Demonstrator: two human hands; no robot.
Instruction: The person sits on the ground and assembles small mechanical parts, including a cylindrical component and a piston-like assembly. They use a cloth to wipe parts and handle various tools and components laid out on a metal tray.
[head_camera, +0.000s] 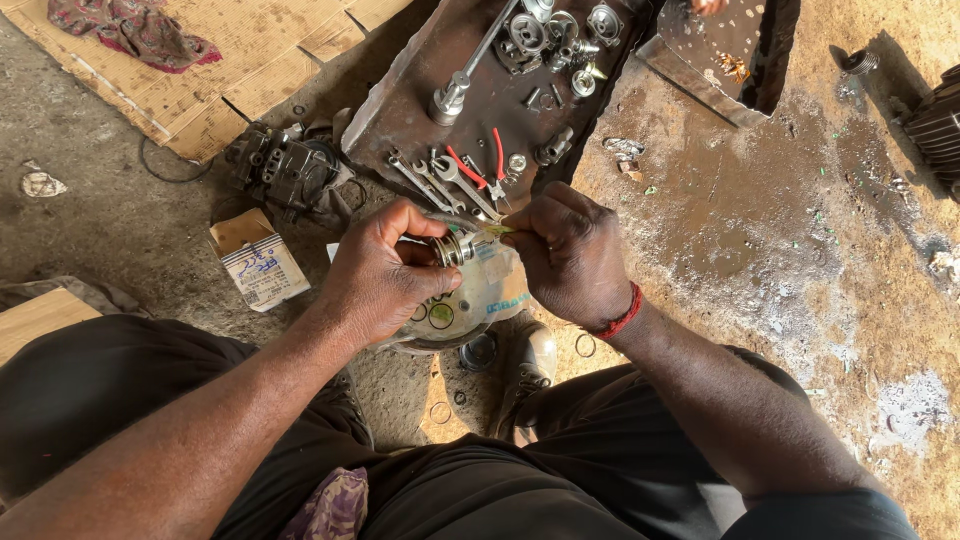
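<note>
My left hand (385, 268) grips a small round ringed metal part (455, 248) between thumb and fingers. My right hand (570, 250), with a red band at the wrist, pinches a thin pale strip (497, 231) right against that part. Both hands hover over a round clear plastic pack (480, 295) lying on the ground between my knees. What lies under the palms is hidden.
A dark metal tray (400, 110) ahead carries wrenches (440, 185), red-handled pliers (480, 160), a socket bar (465, 75) and bearings (545, 35). A small cardboard box (260, 262) and an engine part (285, 170) lie left. Cardboard sheets (200, 60) and a rag (135, 30) are behind. Loose rings (585, 345) lie on the dirt.
</note>
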